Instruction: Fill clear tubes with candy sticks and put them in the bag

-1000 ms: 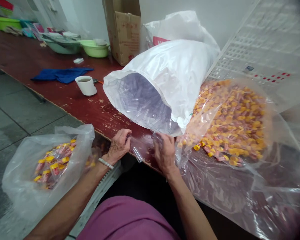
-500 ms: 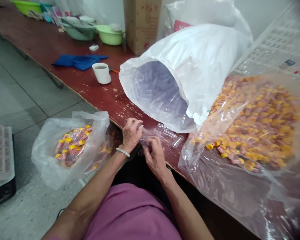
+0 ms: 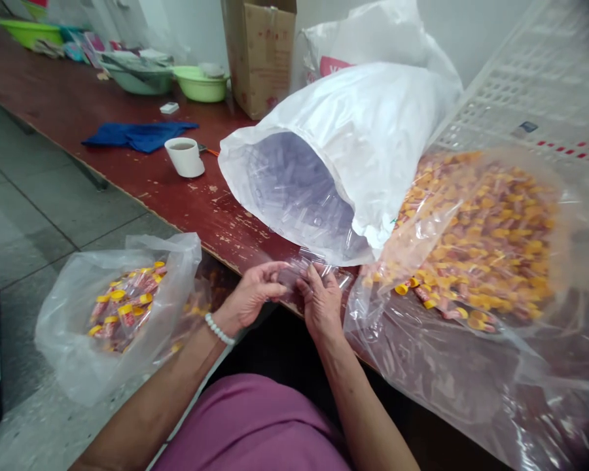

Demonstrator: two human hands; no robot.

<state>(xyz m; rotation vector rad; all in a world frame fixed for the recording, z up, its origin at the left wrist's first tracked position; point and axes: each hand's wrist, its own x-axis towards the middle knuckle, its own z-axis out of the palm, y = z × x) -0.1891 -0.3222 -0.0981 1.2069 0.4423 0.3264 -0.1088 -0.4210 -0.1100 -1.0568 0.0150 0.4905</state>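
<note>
Clear plastic tubes (image 3: 294, 273) lie between my two hands at the table's front edge. My left hand (image 3: 255, 292), with a beaded bracelet on its wrist, has its fingers closed on the left ends of the tubes. From the right, my right hand (image 3: 321, 301) grips the same tubes with bent fingers. Just beyond the hands, a white sack (image 3: 353, 131) lies on its side, its mouth showing many clear tubes. A few more tubes (image 3: 343, 280) rest on the table beside my right hand. How many tubes I hold cannot be made out.
A clear bag of yellow-capped tubes (image 3: 500, 229) spreads at the right. Another such bag (image 3: 71, 333) hangs at the lower left. On the red table (image 3: 152, 190) stand a white cup (image 3: 185, 160), a blue cloth (image 3: 140, 136), green basins (image 3: 201, 86) and a cardboard box (image 3: 269, 59).
Both hands have moved right along the table edge towards the loose tubes and opened sideways slightly. The whole view has shifted a little.
</note>
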